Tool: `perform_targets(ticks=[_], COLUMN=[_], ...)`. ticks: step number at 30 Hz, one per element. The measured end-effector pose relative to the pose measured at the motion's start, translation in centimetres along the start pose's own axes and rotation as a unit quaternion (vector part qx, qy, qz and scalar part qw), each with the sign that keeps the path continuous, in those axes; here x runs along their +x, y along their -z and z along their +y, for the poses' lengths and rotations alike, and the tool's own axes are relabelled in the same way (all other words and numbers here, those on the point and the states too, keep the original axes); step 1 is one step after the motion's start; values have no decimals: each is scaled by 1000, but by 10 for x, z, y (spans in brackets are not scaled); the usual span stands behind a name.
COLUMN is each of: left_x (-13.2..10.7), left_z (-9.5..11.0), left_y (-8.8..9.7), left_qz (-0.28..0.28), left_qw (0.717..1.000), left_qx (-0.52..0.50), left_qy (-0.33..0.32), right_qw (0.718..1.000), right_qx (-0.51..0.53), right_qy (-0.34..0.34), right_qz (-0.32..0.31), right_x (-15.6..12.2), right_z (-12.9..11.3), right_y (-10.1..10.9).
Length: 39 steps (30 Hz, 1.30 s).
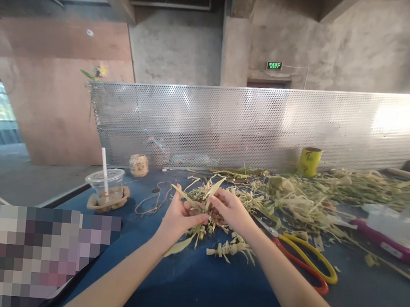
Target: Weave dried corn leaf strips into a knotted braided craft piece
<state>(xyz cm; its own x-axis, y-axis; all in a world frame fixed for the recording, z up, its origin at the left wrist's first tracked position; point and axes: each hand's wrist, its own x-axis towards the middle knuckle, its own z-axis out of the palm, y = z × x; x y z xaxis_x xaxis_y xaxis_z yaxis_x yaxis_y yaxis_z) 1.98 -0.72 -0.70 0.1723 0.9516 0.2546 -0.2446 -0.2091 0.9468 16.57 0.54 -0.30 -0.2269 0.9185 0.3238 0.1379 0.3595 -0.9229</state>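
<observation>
My left hand (182, 213) is closed on a pale green dried leaf (184, 195), its thumb reaching toward my right fingers. My right hand (227, 209) pinches another upright strip of the same leaf (214, 188) between thumb and fingers. The two hands nearly touch, and their fingers partly hide what lies between them. Below them hang loose leaf ends, one long leaf (178, 247) sticking out under my left wrist. A small knotted bundle of leaf strips (231, 250) lies on the blue tabletop (166, 283) beside my right forearm.
Scissors (306, 262) with red and yellow handles lie right of my forearm. Farther right are a magenta glue gun (384, 241) and heaped dried leaves (329, 191), with a yellow-green can (310, 162) behind. At left stand a plastic cup (106, 183), string (151, 206) and a jar (139, 166). A perforated metal screen (200, 120) borders the back.
</observation>
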Motion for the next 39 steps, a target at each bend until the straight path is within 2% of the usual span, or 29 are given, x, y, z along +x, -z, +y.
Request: perform_targets(ticks=[3, 6, 9, 13, 15, 20, 22, 24, 27, 30, 34, 39], left_x=[-3, -5, -5, -2, 1, 10, 13, 13, 9, 4, 0, -3], left_z=[3, 4, 4, 5, 6, 8, 9, 9, 10, 11, 13, 17], left_y=[0, -2, -3, 0, 3, 13, 15, 15, 13, 10, 7, 5], left_qz=[-18, -37, -41, -42, -34, 21, 28, 34, 38, 43, 36, 56], left_qw=[999, 998, 999, 998, 998, 999, 998, 998, 997, 992, 986, 990], left_qx=[39, 46, 29, 39, 43, 5, -1, 9, 60, 113, 142, 105], left_qy=[5, -2, -18, -30, -34, 38, 53, 46, 14, -43, -84, -79], right_qw=[991, 977, 975, 981, 977, 963, 976, 993, 999, 994, 990, 998], right_qx=[-124, -193, -199, -180, -194, -217, -166, -87, 4, 53, 105, 43], right_qy=[45, 84, 94, 73, 91, 162, 139, 85, 6, -38, -45, -5], right_qz=[16, 36, 29, 4, 3, -6, 11, 13, -49, -86, -86, -51], right_x=[-2, -2, -3, -5, -6, -8, -5, -2, 1, 1, 1, 2], right_z=[0, 1, 0, -2, -3, 3, 5, 6, 5, 7, 11, 10], right_y=[0, -2, -3, 0, 1, -1, -2, -3, -5, -6, -7, -11])
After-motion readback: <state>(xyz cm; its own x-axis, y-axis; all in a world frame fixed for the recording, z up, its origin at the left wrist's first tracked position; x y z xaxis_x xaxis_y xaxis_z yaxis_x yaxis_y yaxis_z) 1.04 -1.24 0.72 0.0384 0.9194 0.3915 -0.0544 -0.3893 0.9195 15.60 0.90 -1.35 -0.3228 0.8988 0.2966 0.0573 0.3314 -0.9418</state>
